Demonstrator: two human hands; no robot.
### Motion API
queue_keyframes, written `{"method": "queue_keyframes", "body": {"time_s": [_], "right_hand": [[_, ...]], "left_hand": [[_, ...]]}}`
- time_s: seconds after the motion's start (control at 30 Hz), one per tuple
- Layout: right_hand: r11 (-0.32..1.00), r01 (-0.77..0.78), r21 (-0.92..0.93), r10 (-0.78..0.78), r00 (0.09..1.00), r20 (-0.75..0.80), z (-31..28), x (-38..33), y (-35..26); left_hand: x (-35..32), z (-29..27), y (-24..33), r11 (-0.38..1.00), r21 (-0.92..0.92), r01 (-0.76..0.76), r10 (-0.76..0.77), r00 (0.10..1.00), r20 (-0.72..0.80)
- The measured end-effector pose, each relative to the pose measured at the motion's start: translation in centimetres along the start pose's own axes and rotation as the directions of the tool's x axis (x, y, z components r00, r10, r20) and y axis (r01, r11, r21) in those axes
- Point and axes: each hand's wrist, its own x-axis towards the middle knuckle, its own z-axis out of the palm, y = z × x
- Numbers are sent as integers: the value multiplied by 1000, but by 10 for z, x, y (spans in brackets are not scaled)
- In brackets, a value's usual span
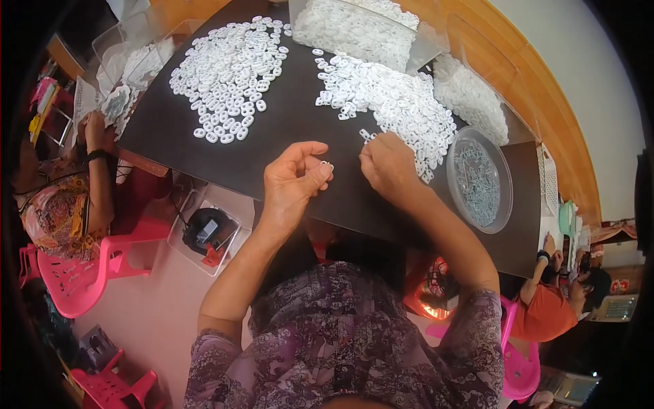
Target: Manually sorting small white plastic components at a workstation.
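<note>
Between the thumb and fingers of my left hand (293, 184) is a small white plastic piece (327, 165), pinched above the dark table (293, 116). My right hand (392, 163) is closed, its fingertips low over the tabletop at the near edge of a pile of small white pieces (388, 95). Whatever its fingers hold, if anything, is hidden. A few loose white pieces (366, 135) lie right beside its knuckles. To the far left spreads another pile, of white oval pieces with two holes (228, 75).
Right of my right hand stands a round clear tub (507, 194) of small grey metal parts. Clear bins (354, 31) filled with white pieces line the far side. One co-worker (68, 198) sits at the left, another (552, 310) at the right. Pink chairs (75, 279) stand around.
</note>
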Motion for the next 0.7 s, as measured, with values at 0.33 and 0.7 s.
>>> {"method": "queue_keyframes", "body": {"time_s": [0.33, 0.7], "right_hand": [[670, -499, 549, 401, 866, 298, -26, 0, -51], [552, -475, 685, 389, 873, 293, -22, -1, -64]], "left_hand": [[-6, 1, -1, 997, -72, 33, -32, 999, 11], [-12, -1, -2, 996, -84, 26, -20, 998, 61]]}}
